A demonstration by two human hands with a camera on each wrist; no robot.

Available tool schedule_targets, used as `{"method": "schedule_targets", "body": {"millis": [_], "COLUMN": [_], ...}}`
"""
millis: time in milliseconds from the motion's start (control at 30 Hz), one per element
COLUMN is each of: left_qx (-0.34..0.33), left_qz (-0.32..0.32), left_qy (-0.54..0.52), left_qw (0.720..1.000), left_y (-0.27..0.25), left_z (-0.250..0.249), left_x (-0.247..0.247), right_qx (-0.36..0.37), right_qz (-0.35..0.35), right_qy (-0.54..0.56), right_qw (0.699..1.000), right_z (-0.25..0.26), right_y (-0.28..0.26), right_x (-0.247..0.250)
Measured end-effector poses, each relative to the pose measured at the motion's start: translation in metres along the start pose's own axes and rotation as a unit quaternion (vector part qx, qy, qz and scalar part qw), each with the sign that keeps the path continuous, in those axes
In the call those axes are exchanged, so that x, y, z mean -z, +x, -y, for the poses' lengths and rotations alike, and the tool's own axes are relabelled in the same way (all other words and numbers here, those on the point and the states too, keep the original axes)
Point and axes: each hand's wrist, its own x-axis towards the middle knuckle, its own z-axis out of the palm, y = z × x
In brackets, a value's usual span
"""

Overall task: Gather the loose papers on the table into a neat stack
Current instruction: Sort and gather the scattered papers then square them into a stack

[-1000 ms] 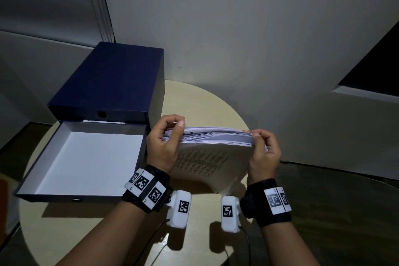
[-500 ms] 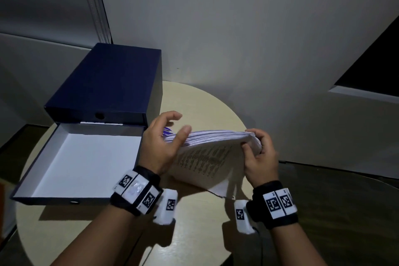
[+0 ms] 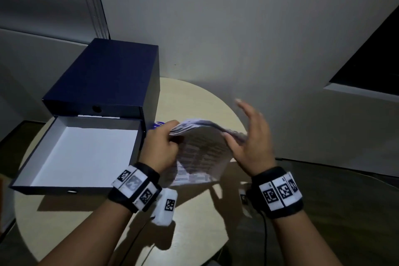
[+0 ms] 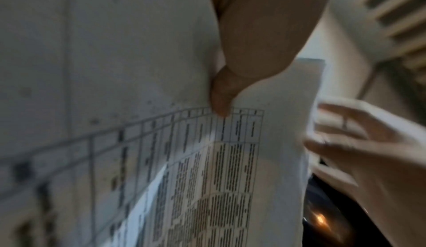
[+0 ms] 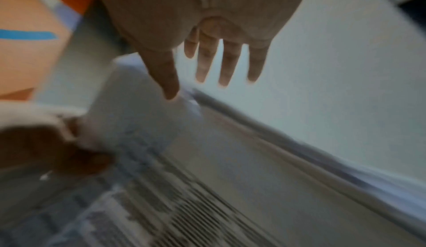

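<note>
A stack of printed papers (image 3: 201,151) stands on its lower edge on the round table (image 3: 86,229), bowed at the top. My left hand (image 3: 164,142) pinches its upper left corner, thumb toward me. In the left wrist view the thumb presses on a printed table on the front sheet (image 4: 219,159). My right hand (image 3: 250,136) is flat with straight, spread fingers at the stack's right edge; only its thumb seems to touch the paper. The right wrist view shows these straight fingers (image 5: 226,61) beside the blurred papers (image 5: 143,108).
A dark blue box (image 3: 108,80) stands at the table's back left, with its open white-lined tray (image 3: 82,153) pulled out toward me, just left of my left hand. A wall rises close behind the table. A dark floor lies to the right.
My right hand has let go of the stack's right corner and spread flat beside it. The left hand has closed tighter on the left corner, and the stack's top now bows.
</note>
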Motion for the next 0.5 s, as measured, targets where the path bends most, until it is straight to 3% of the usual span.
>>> {"method": "schedule_targets", "body": {"millis": [67, 167, 267, 300, 400, 500], "left_qx": [0.081, 0.147, 0.149, 0.149, 0.158, 0.181], "left_qz": [-0.019, -0.014, 0.02, 0.018, -0.002, -0.014], "left_qy": [-0.095, -0.252, -0.331, -0.347, -0.348, -0.321], "left_qw": [0.992, 0.956, 0.932, 0.926, 0.924, 0.93], "left_y": [-0.006, -0.02, -0.033, -0.036, -0.042, -0.051], "left_z": [0.016, 0.033, 0.044, 0.048, 0.053, 0.065], "left_x": [0.002, 0.006, 0.004, 0.001, -0.004, -0.013], "right_qx": [-0.146, -0.373, -0.473, -0.477, -0.437, -0.437], "right_qz": [-0.055, -0.039, -0.001, 0.01, 0.035, 0.033], "right_qy": [0.009, 0.149, 0.392, 0.408, 0.279, 0.259], "right_qw": [0.988, 0.915, 0.789, 0.778, 0.854, 0.861], "right_z": [-0.038, -0.069, -0.078, -0.081, -0.094, -0.102], "right_y": [-0.024, -0.052, -0.063, -0.065, -0.069, -0.085], "right_x": [0.007, 0.021, 0.019, 0.018, 0.013, 0.003]}}
